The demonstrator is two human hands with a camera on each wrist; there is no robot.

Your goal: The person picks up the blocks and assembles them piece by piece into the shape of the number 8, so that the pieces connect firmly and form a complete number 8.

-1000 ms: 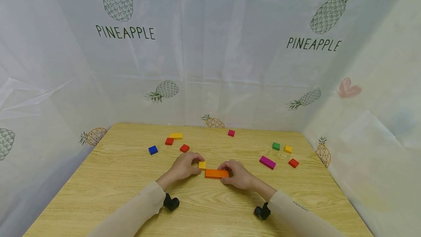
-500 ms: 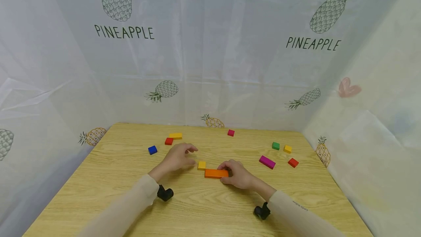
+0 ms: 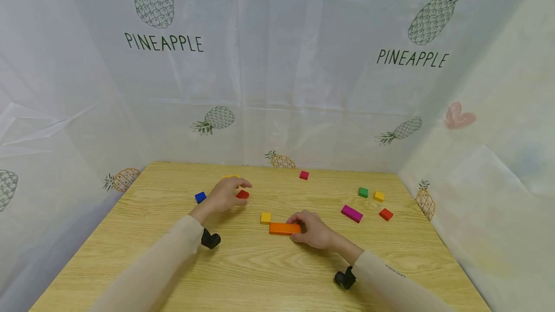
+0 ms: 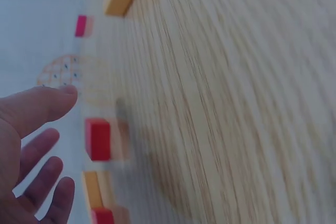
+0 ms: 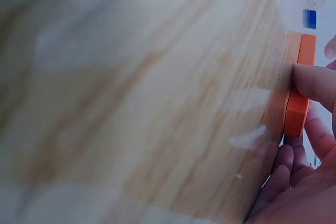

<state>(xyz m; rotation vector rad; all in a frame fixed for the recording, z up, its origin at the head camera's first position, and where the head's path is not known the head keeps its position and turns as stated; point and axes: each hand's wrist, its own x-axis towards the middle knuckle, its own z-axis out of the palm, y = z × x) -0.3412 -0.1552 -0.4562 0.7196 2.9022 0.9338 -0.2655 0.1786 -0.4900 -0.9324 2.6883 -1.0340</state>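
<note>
My left hand [image 3: 223,195] is beside a small red block [image 3: 243,194], its thumb and fingers parted. In the left wrist view a gap shows between the fingers and that red block [image 4: 98,140]. My right hand [image 3: 316,230] pinches the right end of a long orange block [image 3: 283,228] lying on the table, thumb on the near side. A small yellow block [image 3: 266,218] sits just past the orange block's left end. Behind my left hand a long yellow block [image 3: 231,176] is mostly hidden; a second red block [image 4: 102,216] shows only in the left wrist view.
Left of my left hand lies a blue block [image 3: 200,197]. A pink block [image 3: 304,175] is near the back edge. On the right are a magenta block [image 3: 352,214], a green block [image 3: 363,192], a yellow cube [image 3: 379,196] and a red piece [image 3: 386,214].
My left hand has let go of the small yellow block and moved left and away from me to the red block. My right hand has stayed on the orange block.
</note>
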